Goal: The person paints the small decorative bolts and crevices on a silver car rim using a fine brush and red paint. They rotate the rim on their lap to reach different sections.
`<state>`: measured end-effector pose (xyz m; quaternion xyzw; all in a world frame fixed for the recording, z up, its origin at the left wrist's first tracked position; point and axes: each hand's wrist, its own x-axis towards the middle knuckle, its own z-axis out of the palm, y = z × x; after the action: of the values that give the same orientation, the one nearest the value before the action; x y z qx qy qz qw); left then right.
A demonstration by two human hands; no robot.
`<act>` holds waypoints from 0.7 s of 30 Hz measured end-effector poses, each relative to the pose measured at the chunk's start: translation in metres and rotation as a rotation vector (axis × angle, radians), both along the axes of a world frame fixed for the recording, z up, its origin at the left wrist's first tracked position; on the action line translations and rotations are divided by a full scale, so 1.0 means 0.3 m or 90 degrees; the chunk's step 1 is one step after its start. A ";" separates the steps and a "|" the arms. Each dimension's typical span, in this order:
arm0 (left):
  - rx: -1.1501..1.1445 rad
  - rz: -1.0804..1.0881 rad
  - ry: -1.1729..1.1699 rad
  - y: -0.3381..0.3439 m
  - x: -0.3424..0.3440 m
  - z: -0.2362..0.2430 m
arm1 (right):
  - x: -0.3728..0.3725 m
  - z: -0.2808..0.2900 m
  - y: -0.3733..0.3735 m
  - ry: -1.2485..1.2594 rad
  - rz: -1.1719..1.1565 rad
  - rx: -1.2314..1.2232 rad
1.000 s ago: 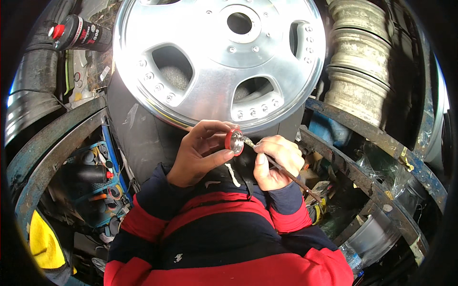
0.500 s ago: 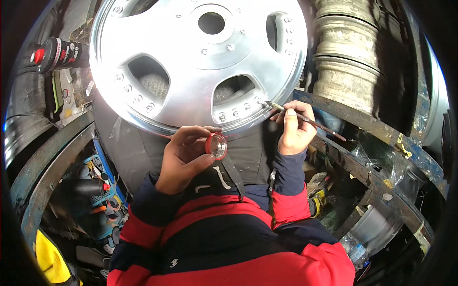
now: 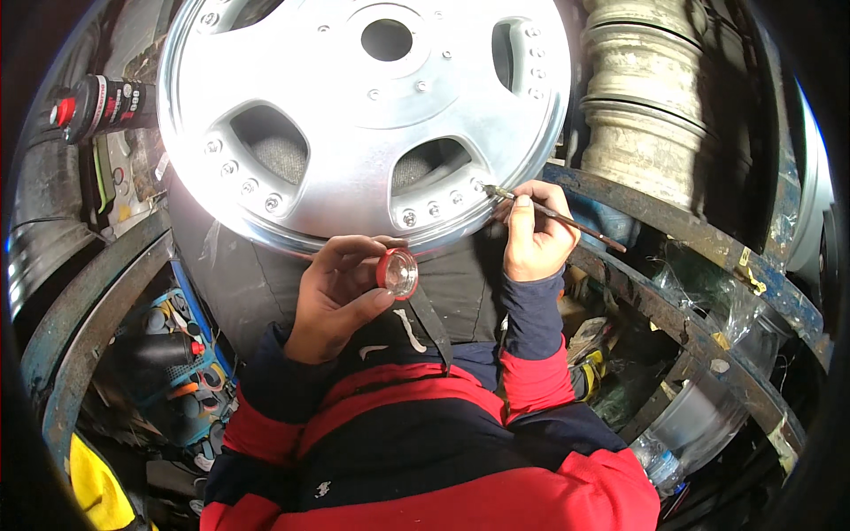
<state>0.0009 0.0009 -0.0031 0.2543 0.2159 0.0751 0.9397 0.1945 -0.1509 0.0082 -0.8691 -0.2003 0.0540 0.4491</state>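
Observation:
A large polished silver wheel rim (image 3: 345, 168) fills the upper middle, with window openings and rows of small bolts near its edge. My right hand (image 3: 536, 237) pinches a thin paintbrush (image 3: 560, 218) by its handle. The brush tip touches or nearly touches a bolt at the upper end of the row below the lower right opening. Just below the rim's near edge, my left hand (image 3: 341, 288) is closed round a small round cap (image 3: 399, 274) with a red rim. Its open side is tilted to the right; whatever liquid is inside cannot be made out.
A black bottle with a red cap (image 3: 102, 108) lies left of the rim. Stacked worn rims (image 3: 646, 133) stand at the right. Rusty blue metal beams (image 3: 699, 232) curve along both sides. A blue crate (image 3: 190, 389) of bottles and tools sits lower left.
My right hand and the brush have shifted slightly left, the brush tip staying by the same bolt. The rim appears a little further left and up in view.

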 end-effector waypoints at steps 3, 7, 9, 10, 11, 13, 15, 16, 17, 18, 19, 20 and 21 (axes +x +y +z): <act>-0.001 -0.005 0.003 0.002 0.000 0.002 | -0.001 0.002 -0.002 0.013 -0.007 0.004; -0.005 -0.004 0.003 0.001 -0.002 0.002 | -0.001 -0.002 -0.003 0.012 -0.014 0.007; -0.005 -0.003 0.006 0.000 -0.002 0.002 | -0.003 -0.002 -0.004 0.019 -0.016 0.008; -0.008 -0.004 0.005 0.002 -0.001 0.005 | -0.006 0.001 -0.005 0.025 -0.017 0.008; -0.011 -0.006 0.004 0.004 0.001 0.008 | -0.007 0.003 -0.005 0.032 -0.018 0.008; -0.012 -0.006 0.001 0.005 0.001 0.010 | -0.008 0.000 -0.007 0.025 -0.015 0.008; -0.007 -0.001 -0.001 0.002 0.001 0.004 | -0.009 0.000 -0.008 0.024 -0.016 0.008; -0.009 -0.002 -0.002 0.002 0.001 0.004 | -0.011 0.002 -0.009 0.026 -0.017 0.008; -0.011 -0.002 -0.004 0.002 0.001 0.003 | -0.012 0.003 -0.009 0.028 -0.019 0.007; -0.012 -0.002 -0.004 0.002 0.001 0.002 | -0.012 0.002 -0.010 0.025 -0.016 0.007; -0.010 -0.002 -0.002 0.001 0.000 0.001 | -0.011 0.001 -0.011 0.023 -0.014 0.006; -0.007 -0.001 0.000 0.001 -0.001 -0.001 | -0.011 0.000 -0.012 0.020 -0.012 0.005; -0.005 0.000 0.002 0.000 -0.001 -0.002 | -0.012 0.001 -0.011 0.024 -0.012 0.005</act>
<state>0.0006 0.0009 -0.0038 0.2505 0.2175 0.0735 0.9405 0.1908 -0.1543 0.0085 -0.8681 -0.1834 0.0655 0.4566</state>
